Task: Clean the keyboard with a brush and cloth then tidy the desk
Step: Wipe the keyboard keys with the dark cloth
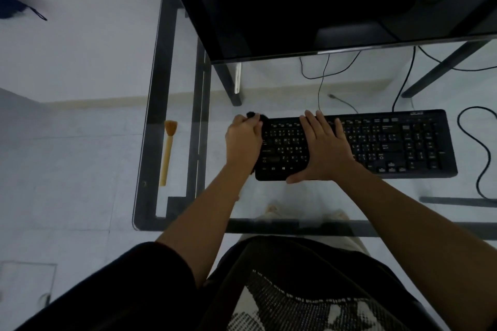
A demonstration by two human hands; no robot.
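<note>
Glass is forming the surface (403, 191) I am looking down on from my remote seat, with pale floor showing through it. At the far left the brush (169, 148) is lying flat by the surface's left edge, bristles pointing away, well apart from the work. I am judging that it is parked there so it stays out of the way during the wiping.

Moving right, the left hand (243, 140) is closing its grip round a dark bunched cloth (255, 115) and pressing it at the far-left corner of the keyboard (390, 142). Wiping is probably starting from that end.

Beside it, the right hand (322, 148) is lying flat across the left-middle keys, grip open, fingers straight and spread, with the thumb running along the near edge. I am reading that as bracing, since a light keyboard could be sliding on smooth glass under the cloth's push.

The keyboard itself is sitting mid-surface, below the dark monitor (295, 2). Further right, a black cable (481, 148) is looping loosely; I am counting it as a thing for the tidying step.
</note>
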